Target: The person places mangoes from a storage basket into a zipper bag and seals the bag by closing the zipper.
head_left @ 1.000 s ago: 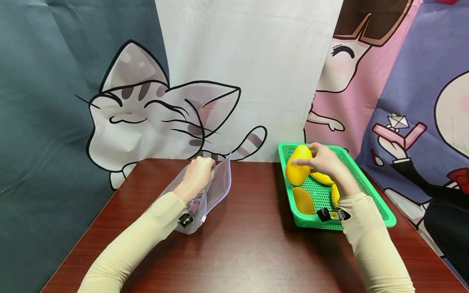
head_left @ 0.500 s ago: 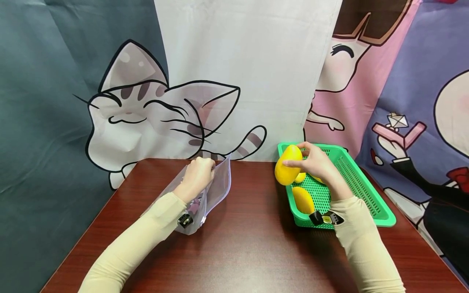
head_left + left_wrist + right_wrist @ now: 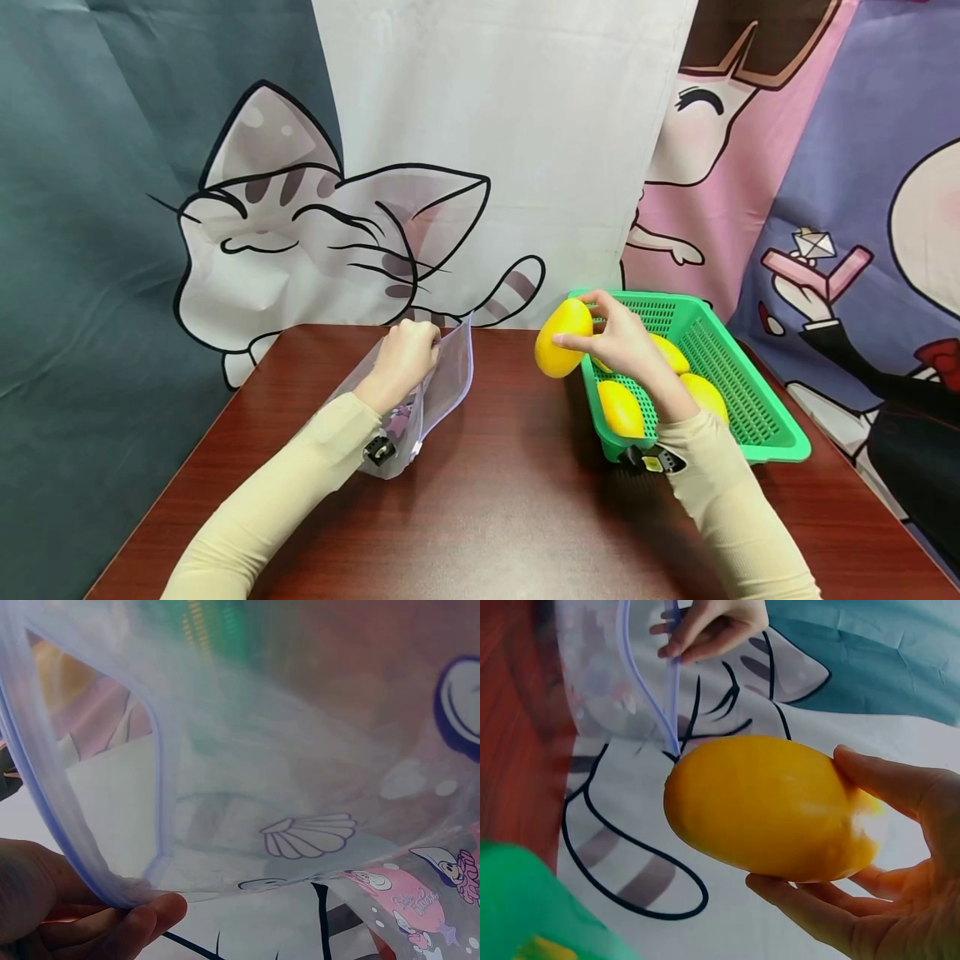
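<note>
My left hand (image 3: pixel 405 358) pinches the upper edge of a see-through zip bag (image 3: pixel 452 377), which stands with its mouth agape. In the left wrist view, the fingertips (image 3: pixel 169 909) grip the lilac-edged opening of the bag (image 3: pixel 217 735), printed with a shell and pink pictures. My right hand (image 3: pixel 630 346) holds a yellow mango (image 3: pixel 561 337) in the air at the left rim of a green basket (image 3: pixel 797 446). Thumb and fingers clasp one end of the mango (image 3: pixel 765 810) in the right wrist view. Further mangoes (image 3: pixel 621 408) lie in the basket.
The basket stands at the right of the brown wooden table (image 3: pixel 517 517), the bag left of the middle. Behind the table hangs a cloth backdrop (image 3: pixel 525 125) with a cartoon cat. A small camera (image 3: pixel 380 450) sits on the left wrist.
My right hand has carried the mango leftward, from over the basket to beyond its left rim. More of the mangoes in the basket show. The left hand and bag have stayed put.
</note>
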A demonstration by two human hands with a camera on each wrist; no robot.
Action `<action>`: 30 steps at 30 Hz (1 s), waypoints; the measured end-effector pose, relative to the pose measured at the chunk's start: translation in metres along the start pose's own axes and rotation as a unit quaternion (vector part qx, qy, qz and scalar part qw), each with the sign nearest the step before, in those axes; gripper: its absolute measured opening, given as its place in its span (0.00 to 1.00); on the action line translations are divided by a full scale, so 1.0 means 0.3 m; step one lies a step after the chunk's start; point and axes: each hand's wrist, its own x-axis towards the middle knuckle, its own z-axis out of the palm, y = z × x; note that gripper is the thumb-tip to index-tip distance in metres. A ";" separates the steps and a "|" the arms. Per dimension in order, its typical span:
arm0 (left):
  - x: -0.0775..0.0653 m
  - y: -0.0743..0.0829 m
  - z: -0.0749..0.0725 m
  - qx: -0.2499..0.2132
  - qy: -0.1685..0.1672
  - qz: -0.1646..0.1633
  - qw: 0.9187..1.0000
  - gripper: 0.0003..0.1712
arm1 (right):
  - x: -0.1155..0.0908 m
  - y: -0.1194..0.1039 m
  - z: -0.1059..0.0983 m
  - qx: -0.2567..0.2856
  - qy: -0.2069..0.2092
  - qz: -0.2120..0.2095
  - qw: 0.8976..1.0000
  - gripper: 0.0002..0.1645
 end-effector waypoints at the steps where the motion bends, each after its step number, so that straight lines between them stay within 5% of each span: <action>1: 0.000 0.000 0.000 0.000 -0.001 -0.002 1.000 0.06 | 0.000 -0.004 0.006 0.005 -0.002 -0.004 1.000 0.41; 17: 0.006 0.001 -0.023 -0.004 0.014 -0.007 1.000 0.08 | -0.021 -0.049 0.124 -0.002 0.002 -0.105 0.994 0.34; 30: 0.014 -0.002 -0.020 -0.007 0.026 0.002 1.000 0.08 | -0.016 -0.043 0.195 0.074 -0.060 -0.193 0.976 0.34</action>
